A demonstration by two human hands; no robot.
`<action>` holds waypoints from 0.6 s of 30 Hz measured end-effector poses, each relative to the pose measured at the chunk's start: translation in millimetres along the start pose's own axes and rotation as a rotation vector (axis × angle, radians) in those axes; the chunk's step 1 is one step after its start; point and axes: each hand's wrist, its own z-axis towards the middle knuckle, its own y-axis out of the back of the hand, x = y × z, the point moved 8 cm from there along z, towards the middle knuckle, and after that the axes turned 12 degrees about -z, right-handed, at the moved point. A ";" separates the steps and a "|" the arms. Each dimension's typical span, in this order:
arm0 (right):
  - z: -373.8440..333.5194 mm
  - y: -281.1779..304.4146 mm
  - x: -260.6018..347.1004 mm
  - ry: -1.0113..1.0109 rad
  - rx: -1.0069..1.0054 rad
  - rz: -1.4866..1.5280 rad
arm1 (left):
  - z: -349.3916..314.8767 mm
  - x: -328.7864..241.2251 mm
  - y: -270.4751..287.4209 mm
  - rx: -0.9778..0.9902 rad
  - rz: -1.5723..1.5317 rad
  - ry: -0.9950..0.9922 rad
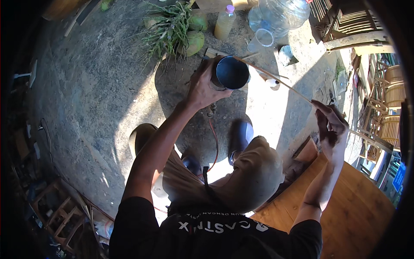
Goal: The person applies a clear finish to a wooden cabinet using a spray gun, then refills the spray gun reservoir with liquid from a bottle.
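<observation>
My left hand (201, 88) is wrapped round a dark, open-topped cup (233, 73), its round mouth turned up toward me. The inside is dark, and I cannot make out what it holds. Off to the right, my right hand (331, 127) pinches a long, thin brown stick (280, 80) between thumb and fingers. From there the stick slants up and left, its far end at the cup's rim. Just under my left hand is a metal fitting (210, 112) on a thin red hose (215, 137); whether it joins the cup is hidden.
Beyond the cup lie green coconuts (196, 42) with a stalk cluster (169, 30). A pink-capped bottle (224, 23), a clear plastic cup (261, 39) and a large clear water jug (280, 15) stand beside them. A wooden tabletop (340, 203) is at lower right, slatted rattan furniture (391, 90) at far right.
</observation>
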 end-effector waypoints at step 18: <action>86.7 -31.4 153.9 0.662 0.359 -0.787 | -1.5 -19.6 -10.9 0.009 -0.036 -0.104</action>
